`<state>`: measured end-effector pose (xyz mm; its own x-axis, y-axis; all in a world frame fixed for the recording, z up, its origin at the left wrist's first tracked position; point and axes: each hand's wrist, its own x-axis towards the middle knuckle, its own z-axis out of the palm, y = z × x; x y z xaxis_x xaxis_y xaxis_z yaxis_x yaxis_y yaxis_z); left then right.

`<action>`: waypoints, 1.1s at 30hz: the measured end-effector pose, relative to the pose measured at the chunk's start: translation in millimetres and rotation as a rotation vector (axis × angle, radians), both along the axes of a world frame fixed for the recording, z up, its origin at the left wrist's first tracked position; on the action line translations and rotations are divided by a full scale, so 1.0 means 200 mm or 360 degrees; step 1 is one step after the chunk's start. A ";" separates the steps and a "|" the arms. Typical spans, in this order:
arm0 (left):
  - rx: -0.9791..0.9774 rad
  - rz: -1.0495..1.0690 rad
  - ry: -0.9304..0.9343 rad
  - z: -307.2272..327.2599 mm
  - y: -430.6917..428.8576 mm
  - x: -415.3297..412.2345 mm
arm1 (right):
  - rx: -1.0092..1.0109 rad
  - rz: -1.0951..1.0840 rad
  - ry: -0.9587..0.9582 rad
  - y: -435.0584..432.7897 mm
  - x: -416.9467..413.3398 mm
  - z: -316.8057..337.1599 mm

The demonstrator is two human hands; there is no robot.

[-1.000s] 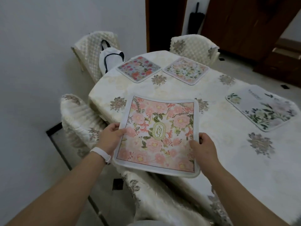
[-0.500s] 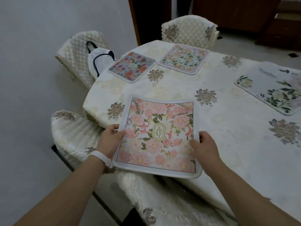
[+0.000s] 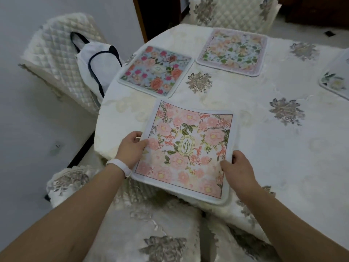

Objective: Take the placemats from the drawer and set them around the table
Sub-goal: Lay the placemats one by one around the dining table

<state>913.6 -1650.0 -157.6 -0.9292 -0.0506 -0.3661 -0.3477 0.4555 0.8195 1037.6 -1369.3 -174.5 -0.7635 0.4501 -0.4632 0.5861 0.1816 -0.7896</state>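
Observation:
A pink floral placemat (image 3: 190, 146) with a gold oval emblem is held over the near edge of the table (image 3: 264, 140), its near side jutting past the rim. My left hand (image 3: 130, 148) grips its left edge and my right hand (image 3: 238, 168) grips its right edge. Farther back on the cream flowered tablecloth lie a blue placemat with red and pink flowers (image 3: 155, 69) and a pale pastel floral placemat (image 3: 233, 51). The corner of a white placemat with green leaves (image 3: 335, 82) shows at the right edge of view.
A quilted cream chair (image 3: 62, 59) at the left carries a white bag with dark handles (image 3: 98, 59). Another covered chair (image 3: 232, 13) stands behind the table, and a third chair (image 3: 143, 229) is right below my arms. A white wall runs along the left.
My view has tilted down and moved closer to the table. The pink placemat has stayed in both hands and now sits farther onto the tabletop, nearer the blue mat.

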 end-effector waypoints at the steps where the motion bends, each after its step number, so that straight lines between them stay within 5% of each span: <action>1: 0.0007 -0.0024 -0.0006 -0.02 -0.02 -0.06 | 0.0009 -0.0024 -0.0018 -0.02 -0.04 -0.01; 22: -0.0034 -0.0266 -0.0103 -0.30 -0.11 -0.34 | 0.0208 -0.0234 -0.0298 -0.14 -0.09 -0.18; 27: -0.0409 -0.0501 0.0165 -0.34 -0.12 -0.34 | 0.0224 -0.0328 -0.0288 -0.11 -0.09 -0.17; 33: -0.0681 -0.0923 0.0626 -0.37 0.01 -0.40 | 0.0922 0.0204 -0.0157 -0.14 -0.19 -0.11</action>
<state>834.0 -1648.5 -230.8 -0.9069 0.4160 -0.0665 0.3156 0.7755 0.5468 998.6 -1397.4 -197.4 -0.7940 0.5578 -0.2416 0.5968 0.6401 -0.4838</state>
